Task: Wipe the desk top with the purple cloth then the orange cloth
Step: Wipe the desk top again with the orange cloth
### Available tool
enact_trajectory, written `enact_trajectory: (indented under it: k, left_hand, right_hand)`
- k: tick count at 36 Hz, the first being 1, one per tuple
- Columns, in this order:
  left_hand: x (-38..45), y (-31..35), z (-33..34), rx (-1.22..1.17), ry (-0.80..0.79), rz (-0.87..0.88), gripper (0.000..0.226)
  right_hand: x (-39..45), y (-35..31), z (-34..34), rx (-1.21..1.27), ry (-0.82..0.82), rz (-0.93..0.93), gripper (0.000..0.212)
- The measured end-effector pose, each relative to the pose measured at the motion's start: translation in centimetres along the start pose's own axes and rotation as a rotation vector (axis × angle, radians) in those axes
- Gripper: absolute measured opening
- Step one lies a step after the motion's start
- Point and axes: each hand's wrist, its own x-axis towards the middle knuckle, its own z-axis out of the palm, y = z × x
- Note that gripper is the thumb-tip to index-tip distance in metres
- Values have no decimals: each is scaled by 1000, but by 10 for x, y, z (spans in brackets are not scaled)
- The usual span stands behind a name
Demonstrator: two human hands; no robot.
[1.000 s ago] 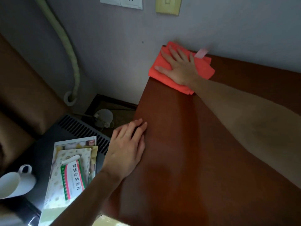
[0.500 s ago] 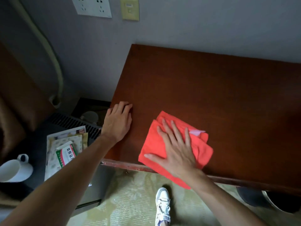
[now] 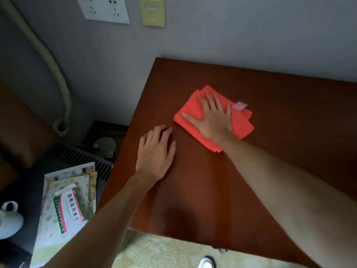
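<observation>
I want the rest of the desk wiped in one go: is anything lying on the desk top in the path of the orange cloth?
Only the left hand, resting flat on the desk top just left of the orange cloth. The right hand presses the cloth; the visible wood to the far side and right is bare.

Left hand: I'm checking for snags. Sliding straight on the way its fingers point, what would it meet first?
Probably the orange cloth, under the right hand; the left hand lies flat on the desk top, just short of it.

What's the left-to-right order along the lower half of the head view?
White ceramic mug → green-and-white printed box on a stack of papers → left hand flat on the brown wooden desk top → right hand pressing the orange cloth.
</observation>
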Motion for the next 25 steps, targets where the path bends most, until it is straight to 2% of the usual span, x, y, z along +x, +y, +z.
enact_trajectory:
  k: [8, 13, 20, 25]
  left_hand:
    - [-4, 9, 7, 74, -55, -18, 53]
    - [-1, 10, 7, 130, -85, -27, 54]
    - [-1, 11, 5, 115, -94, -32, 55]
    - [-1, 9, 3, 65, -70, -23, 54]
  right_hand:
    - [150, 27, -1, 9, 38, -63, 95]
    - [197, 36, -4, 2, 35, -54, 95]
    - [177, 40, -4, -36, 18, -79, 94]
    - [89, 44, -11, -51, -34, -62, 96]
